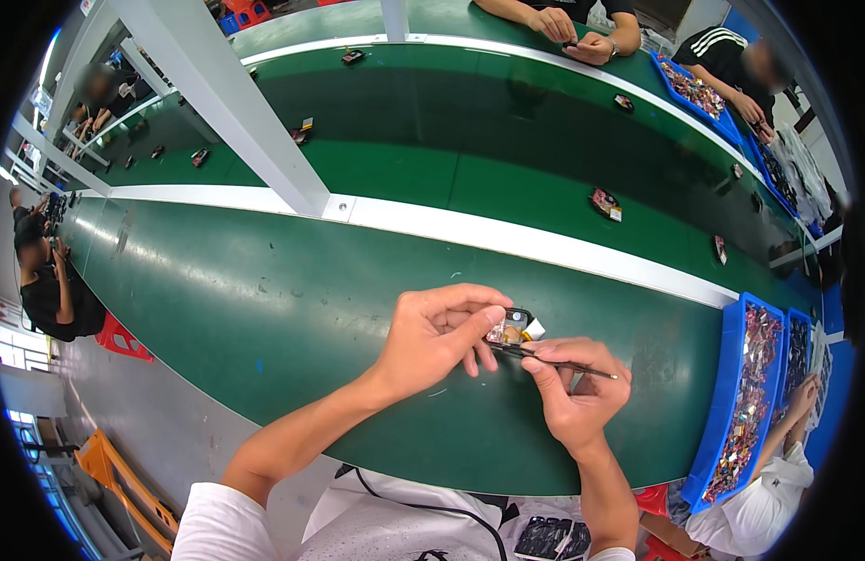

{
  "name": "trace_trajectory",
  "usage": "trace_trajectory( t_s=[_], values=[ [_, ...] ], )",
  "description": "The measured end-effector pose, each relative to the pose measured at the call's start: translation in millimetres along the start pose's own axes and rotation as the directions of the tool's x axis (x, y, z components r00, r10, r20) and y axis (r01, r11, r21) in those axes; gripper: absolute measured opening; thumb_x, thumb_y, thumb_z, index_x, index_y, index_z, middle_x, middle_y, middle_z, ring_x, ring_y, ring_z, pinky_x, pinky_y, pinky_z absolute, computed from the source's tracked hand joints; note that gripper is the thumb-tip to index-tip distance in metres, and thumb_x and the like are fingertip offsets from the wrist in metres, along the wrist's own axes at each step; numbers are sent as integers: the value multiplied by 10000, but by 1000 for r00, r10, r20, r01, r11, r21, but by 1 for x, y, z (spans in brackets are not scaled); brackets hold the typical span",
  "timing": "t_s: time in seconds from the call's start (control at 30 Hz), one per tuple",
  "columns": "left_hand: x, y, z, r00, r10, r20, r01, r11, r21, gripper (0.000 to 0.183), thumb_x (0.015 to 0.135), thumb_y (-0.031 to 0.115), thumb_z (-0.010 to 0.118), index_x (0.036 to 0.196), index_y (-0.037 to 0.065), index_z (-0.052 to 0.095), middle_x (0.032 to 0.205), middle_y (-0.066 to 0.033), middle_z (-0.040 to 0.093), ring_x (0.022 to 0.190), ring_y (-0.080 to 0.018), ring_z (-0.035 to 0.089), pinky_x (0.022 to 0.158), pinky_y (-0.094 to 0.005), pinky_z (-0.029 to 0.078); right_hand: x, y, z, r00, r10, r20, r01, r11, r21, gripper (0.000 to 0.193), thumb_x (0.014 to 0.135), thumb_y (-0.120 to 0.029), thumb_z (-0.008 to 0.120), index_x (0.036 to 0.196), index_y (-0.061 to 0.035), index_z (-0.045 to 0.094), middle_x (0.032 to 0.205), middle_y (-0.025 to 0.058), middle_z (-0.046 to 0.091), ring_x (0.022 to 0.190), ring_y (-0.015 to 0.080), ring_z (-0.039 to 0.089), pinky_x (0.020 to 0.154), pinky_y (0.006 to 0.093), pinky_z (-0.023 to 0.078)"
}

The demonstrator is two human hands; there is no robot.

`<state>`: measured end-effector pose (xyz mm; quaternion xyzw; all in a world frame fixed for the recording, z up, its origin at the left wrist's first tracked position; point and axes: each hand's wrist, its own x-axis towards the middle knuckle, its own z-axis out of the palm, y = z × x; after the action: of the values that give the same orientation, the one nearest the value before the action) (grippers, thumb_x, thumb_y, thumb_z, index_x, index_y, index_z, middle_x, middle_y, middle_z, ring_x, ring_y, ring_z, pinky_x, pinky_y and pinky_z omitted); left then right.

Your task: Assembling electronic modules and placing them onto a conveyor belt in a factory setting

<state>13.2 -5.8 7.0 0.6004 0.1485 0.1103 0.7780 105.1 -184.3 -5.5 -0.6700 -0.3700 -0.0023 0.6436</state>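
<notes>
Over the green table, my left hand (437, 329) is closed on a small electronic device (518, 318) with a black casing. Parts of its inside show, with a pale tab and a yellowish piece at the right edge. My right hand (580, 397) pinches thin dark tweezers (584, 367), whose back end points to the right. The front of the tweezers lies along the device's lower edge; I cannot make out whether the tips grip anything. My left fingers hide the device's left part.
A blue bin (699, 486) of small coloured parts stands at the table's right end, beside another bin of dark parts (797, 351). Beyond a white rail (507, 245), a green belt (376, 173) carries several spaced-out devices. A white post (231, 107) rises left of centre. Co-workers sit around.
</notes>
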Motion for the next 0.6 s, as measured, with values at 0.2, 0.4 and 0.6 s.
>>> trace_trajectory(
  t_s=[0.2, 0.4, 0.6],
  values=[
    [4, -1, -5, 993, -95, 73, 91, 994, 60, 240, 972, 12, 656, 1193, -82, 658, 893, -131, 734, 674, -152, 717, 513, -238, 545, 3, -2, 3, 990, -118, 73, 124, 988, -86, 146, 756, 54, 815, 825, -46, 733, 823, 106, 778, 465, 71, 577, 424, 203, 364],
    [2, -3, -2, 992, -122, 26, 118, 985, 127, 257, 937, -4, 701, 1178, -79, 655, 867, -107, 734, 635, -108, 677, 519, -225, 526, 0, 3, 5, 968, -233, 92, 246, 952, -182, 163, 740, 53, 809, 831, -67, 747, 817, 70, 781, 560, 121, 681, 465, 219, 430],
    [3, -6, -3, 993, -112, 18, 108, 982, 154, 227, 935, -8, 699, 1147, -75, 656, 849, -98, 732, 609, -99, 665, 511, -224, 522, 1, 0, 5, 959, -247, 138, 270, 944, -190, 143, 766, 53, 810, 815, -36, 710, 793, 127, 771, 597, 159, 716, 509, 237, 511]
  ],
)
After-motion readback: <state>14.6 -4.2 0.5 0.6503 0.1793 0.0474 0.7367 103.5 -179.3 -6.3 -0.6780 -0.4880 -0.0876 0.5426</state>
